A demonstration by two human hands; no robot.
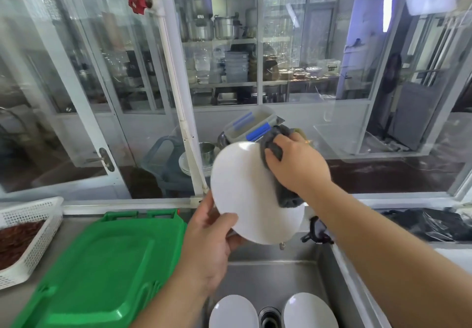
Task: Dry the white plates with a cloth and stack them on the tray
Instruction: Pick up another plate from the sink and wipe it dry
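While the green tray on the steel surface holds no plates yet, 2 white plates wait in the sink. Held plate hangs over the sink w/ only the left hand pinching its lower rim; if wet, it may slip & chip those below. Right hand clutches the grey cloth, pressing the face; hard rubbing could lever it out.

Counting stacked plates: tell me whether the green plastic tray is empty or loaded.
Empty: the green plastic tray shows only bare surface; no white plates rest on it.
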